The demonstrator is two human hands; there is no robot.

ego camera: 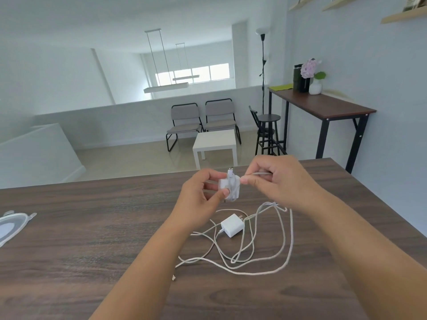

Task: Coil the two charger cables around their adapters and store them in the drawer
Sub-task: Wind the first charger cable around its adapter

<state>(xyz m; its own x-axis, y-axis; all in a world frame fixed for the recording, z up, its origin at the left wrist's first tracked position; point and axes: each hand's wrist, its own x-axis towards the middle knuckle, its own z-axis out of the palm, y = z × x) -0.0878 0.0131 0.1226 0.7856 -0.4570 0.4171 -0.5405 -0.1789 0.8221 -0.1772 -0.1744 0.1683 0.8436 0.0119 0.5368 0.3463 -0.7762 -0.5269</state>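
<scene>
While the left hand (203, 192) is pinching a white adapter (228, 188) with cable turns around it, the right hand (277, 179) is gripping that adapter's cable (256, 174) between thumb and fingers, both raised above the dark wooden table (92, 227). Nearer, a second adapter (232, 225) is lying amid its loose white cable (288, 250), well inside the table's edges. Bare tabletop is stretching leftward to a clear pouch (11, 225) at the left edge.

Home loft lounge, 2 chairs (203, 121), floor lamp (263, 65)
</scene>
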